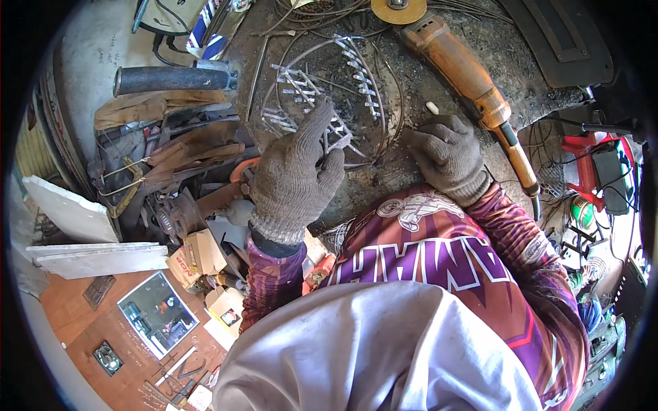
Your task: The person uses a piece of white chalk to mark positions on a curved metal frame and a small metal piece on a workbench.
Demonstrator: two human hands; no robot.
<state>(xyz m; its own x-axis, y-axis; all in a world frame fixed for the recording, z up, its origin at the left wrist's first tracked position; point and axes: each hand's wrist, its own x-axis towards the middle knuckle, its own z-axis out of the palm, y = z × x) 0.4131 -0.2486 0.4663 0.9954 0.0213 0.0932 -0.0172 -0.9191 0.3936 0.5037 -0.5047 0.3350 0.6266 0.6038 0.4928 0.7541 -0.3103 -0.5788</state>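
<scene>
Two fingers of the nearer, grey knit-gloved left hand [298,175] appear to pinch a grey metal-rod frame with short crossbars [305,90], spreading toward one o'clock, its right row running eleven-to-five. From the grey-gloved right hand [449,154], fingers curled, contents hidden, it lies at ten o'clock on the dark table [418,82].

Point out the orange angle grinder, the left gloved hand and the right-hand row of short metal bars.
Orange angle grinder [469,81]: head view, middle of its body.
Left gloved hand [295,175]: head view, back of the hand.
Row of short metal bars [362,77]: head view, middle of the row.
</scene>
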